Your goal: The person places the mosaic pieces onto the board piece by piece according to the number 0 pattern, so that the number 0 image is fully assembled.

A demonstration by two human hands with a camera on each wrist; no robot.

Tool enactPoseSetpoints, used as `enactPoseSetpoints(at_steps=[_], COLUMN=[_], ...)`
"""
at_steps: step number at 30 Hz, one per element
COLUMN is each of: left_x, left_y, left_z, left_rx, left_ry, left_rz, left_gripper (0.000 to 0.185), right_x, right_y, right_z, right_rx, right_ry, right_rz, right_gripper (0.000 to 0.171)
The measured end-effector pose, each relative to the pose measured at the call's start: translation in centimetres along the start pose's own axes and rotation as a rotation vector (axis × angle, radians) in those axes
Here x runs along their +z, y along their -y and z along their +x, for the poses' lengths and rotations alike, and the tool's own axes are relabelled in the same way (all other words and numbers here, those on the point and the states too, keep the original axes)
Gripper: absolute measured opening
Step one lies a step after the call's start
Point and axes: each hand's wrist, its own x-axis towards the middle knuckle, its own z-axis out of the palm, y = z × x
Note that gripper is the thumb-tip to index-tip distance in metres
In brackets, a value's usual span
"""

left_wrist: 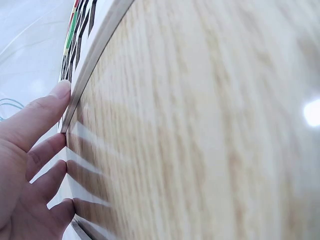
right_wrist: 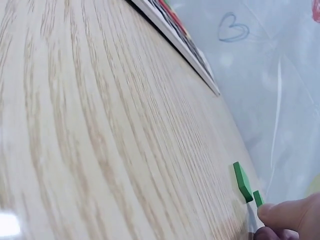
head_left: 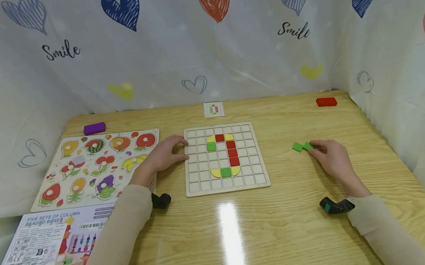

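Observation:
A white gridded board [head_left: 194, 177] lies mid-table, with red [head_left: 232, 152], green [head_left: 226, 172] and yellow pieces set in a loop on its squares. My left hand [head_left: 163, 155] rests against the board's left edge; in the left wrist view its thumb and fingertips [left_wrist: 61, 90] touch the rim. To the right of the board, my right hand [head_left: 332, 157] pinches a green square tile [head_left: 308, 145] between thumb and fingers. Beside that tile, a second green tile [head_left: 297, 147] lies on the wood, seen also in the right wrist view [right_wrist: 242, 182].
Behind the board lies a small pattern card [head_left: 214, 109]. A purple block [head_left: 94, 128] sits back left, a red block [head_left: 326, 102] back right. A fruit puzzle board [head_left: 52, 176] and a printed box [head_left: 39, 252] cover the left side. Heart-printed curtains enclose the table.

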Motion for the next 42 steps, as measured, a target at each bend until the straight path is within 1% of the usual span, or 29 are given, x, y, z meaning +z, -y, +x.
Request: enactPoseSetpoints(at_steps=[4, 7, 13, 19, 24, 29, 35, 37, 42], left_x=[0.0, 0.0, 0.1, 0.1, 0.1, 0.4, 0.4, 0.3, 0.2], left_y=[0.1, 0.1, 0.1, 0.1, 0.4, 0.8, 0.7, 0.6, 0.4], left_z=[0.1, 0.1, 0.1, 0.2, 0.3, 0.4, 0.3, 0.3, 0.1], left_rx=[-0.001, 0.003, -0.009, -0.004, -0.016, 0.008, 0.016, 0.016, 0.016], left_ry=[0.003, 0.006, 0.006, 0.003, 0.000, -0.004, -0.009, -0.011, -0.013], left_rz=[-0.001, 0.001, 0.001, 0.001, -0.005, -0.004, 0.000, -0.001, -0.002], left_gripper=[0.043, 0.043, 0.043, 0.042, 0.042, 0.042, 0.041, 0.041, 0.041], right_x=[0.5, 1.0, 1.9, 3.1, 5.1, 7.5, 9.8, 10.3, 11.1], right_y=[0.6, 1.2, 3.4, 6.6, 9.8, 12.6, 15.6, 16.4, 17.6], right_z=[0.2, 0.5, 1.7, 3.1, 4.1, 4.4, 4.7, 4.9, 5.4], right_rx=[0.004, 0.021, 0.030, 0.010, -0.043, -0.100, -0.227, -0.255, -0.292], right_ry=[-0.034, -0.041, 0.013, 0.097, 0.179, 0.262, 0.320, 0.329, 0.358], right_rz=[0.008, 0.041, 0.119, 0.147, 0.185, 0.214, 0.178, 0.158, 0.118], right_gripper=[0.030, 0.030, 0.032, 0.033, 0.032, 0.029, 0.028, 0.028, 0.026])
